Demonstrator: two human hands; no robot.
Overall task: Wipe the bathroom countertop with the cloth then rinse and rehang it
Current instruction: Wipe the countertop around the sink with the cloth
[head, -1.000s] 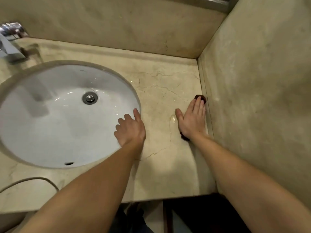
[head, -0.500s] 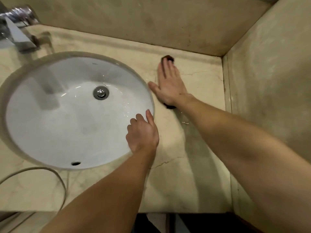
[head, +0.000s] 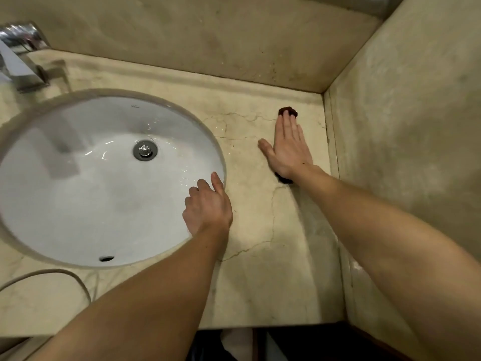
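A dark brown cloth lies on the beige marble countertop, mostly hidden under my right hand. Only its ends show, past my fingertips and under my wrist. That hand is flat, fingers straight, pressing the cloth down near the back right corner. My left hand rests on the right rim of the white oval sink, fingers curled over the edge, holding nothing.
A chrome faucet stands at the back left. A thin cord curves over the counter in front of the sink. Marble walls close in the back and the right side. The counter's front edge drops off below my forearms.
My right hand slid the cloth from next to the sink rim back to the right, toward the side wall. The left hand stayed on the sink rim.
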